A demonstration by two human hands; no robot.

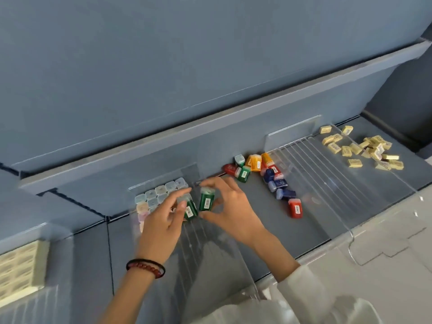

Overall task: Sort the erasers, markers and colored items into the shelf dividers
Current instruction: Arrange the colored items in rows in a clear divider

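On the grey shelf [259, 220], the left hand [161, 220] pinches one green case [189, 211] and the right hand [231, 206] grips a second green case [206, 202] upright just beside it, with pastel cases [159, 194] to their left, mixed coloured cases [271, 176] to the right and yellow erasers [364, 148] well apart beyond.

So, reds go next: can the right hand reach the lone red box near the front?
Likely yes: open shelf floor between right hand and red box, though its fingers hold a green box.
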